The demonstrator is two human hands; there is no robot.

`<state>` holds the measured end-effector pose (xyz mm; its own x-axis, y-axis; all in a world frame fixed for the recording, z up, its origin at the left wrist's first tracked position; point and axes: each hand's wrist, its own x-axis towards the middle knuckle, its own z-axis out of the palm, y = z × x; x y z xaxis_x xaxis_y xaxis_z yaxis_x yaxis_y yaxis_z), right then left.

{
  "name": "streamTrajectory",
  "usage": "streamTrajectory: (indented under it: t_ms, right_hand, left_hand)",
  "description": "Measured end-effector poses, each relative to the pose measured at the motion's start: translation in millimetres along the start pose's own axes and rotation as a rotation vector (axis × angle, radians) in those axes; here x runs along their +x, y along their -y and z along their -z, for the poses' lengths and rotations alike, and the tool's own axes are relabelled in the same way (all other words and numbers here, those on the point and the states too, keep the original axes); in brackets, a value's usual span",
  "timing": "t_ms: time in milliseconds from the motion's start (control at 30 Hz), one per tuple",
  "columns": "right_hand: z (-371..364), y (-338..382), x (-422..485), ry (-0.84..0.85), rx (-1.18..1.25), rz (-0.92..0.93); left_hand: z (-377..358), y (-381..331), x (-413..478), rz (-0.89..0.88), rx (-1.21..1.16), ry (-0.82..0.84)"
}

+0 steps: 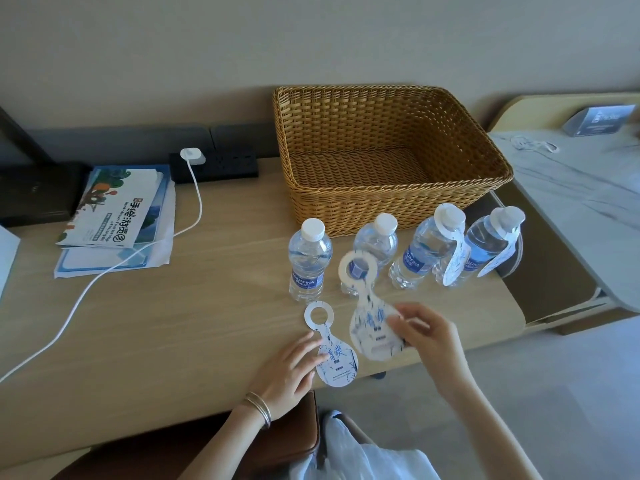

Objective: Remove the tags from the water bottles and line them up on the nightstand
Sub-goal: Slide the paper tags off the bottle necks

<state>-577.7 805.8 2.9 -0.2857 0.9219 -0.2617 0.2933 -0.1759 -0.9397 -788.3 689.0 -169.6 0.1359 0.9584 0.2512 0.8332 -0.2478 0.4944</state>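
Several small water bottles stand in a row on the wooden table (pixel 180 299) in front of the basket. The leftmost bottle (pixel 309 259) and the second bottle (pixel 375 244) carry no tag. The third bottle (pixel 424 251) and the rightmost bottle (pixel 486 245) each wear a white-and-blue paper tag round the neck. My right hand (pixel 427 336) pinches a loose tag (pixel 372 323), lifted in front of the second bottle. A second loose tag (pixel 330 353) lies flat near the table's front edge, with the fingertips of my left hand (pixel 291 367) resting on it.
An empty wicker basket (pixel 384 199) stands behind the bottles. At the left lie brochures (pixel 114 216) and a white charger cable (pixel 145 251) plugged into a black power strip (pixel 214 164). A white marble-topped stand (pixel 571 202) is at the right. A plastic bag (pixel 360 455) lies below.
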Motion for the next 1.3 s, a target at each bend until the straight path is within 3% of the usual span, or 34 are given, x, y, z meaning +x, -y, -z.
streamTrajectory:
  t_ms: [133,367,700,900,1133,1300]
  right_hand:
    - [-8.1,-47.2,-1.2,-0.012,-0.230,-0.076]
    - [-33.5,-87.4,18.9,-0.017,-0.406,-0.169]
    - [-62.6,-101.2,16.6,-0.055,-0.415,-0.116]
    - [-51.8,-101.9,10.1,-0.234,-0.337,-0.021]
    - [-38.5,-100.5,7.1,-0.124,-0.245,-0.012]
    - [-46.2,-106.2,15.2,-0.085,-0.292,-0.106]
  left_hand:
    - [-0.4,-0.2,-1.0,0.000,0.002,0.003]
    - [-0.9,2.6,-0.5,-0.029,0.048,0.041]
    - [1.9,-3.6,1.9,0.117,-0.048,0.007]
    - [-3.6,-1.9,-0.5,0.064,-0.033,-0.033]
    - [-3.4,0.2,0.3,0.051,-0.081,-0.058]
    - [-5.8,1.0,1.9,0.062,-0.113,-0.078]
